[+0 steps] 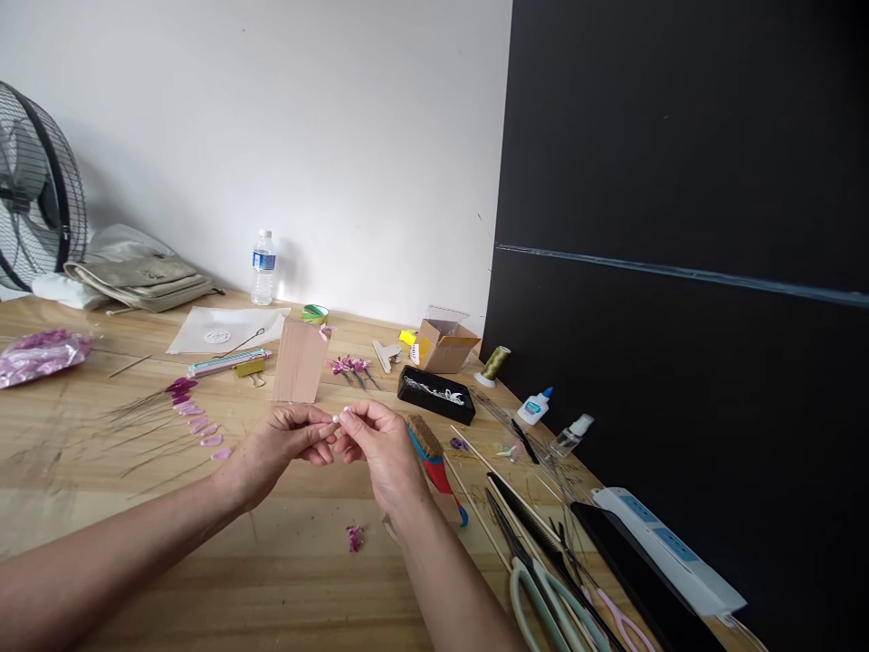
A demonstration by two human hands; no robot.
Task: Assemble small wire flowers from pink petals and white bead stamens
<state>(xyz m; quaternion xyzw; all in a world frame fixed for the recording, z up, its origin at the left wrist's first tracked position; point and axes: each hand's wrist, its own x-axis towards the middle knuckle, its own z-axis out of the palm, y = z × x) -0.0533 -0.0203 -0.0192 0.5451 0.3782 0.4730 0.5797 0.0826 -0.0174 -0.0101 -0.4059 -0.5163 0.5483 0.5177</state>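
Over the middle of the wooden table (224, 561), my left hand (285, 444) and my right hand (384, 448) meet fingertip to fingertip, both closed in a pinch. A tiny white bead-like piece (335, 418) shows between them at the left fingertips. What the right fingers pinch is too small to make out. Below the hands lies a small magenta flower cluster (354, 538). Left of my left hand, pink and purple petals on thin wires (196, 423) lie in a curved row. A wooden block (299, 362) stands just behind the hands.
Behind are finished-looking pink flowers (353, 364), a black tray (434, 395) and a cardboard box (444, 344). On the right lie a brush (427, 439), large scissors (536, 580), a glue bottle (535, 407) and a power strip (672, 552). A water bottle (263, 267) stands by the wall.
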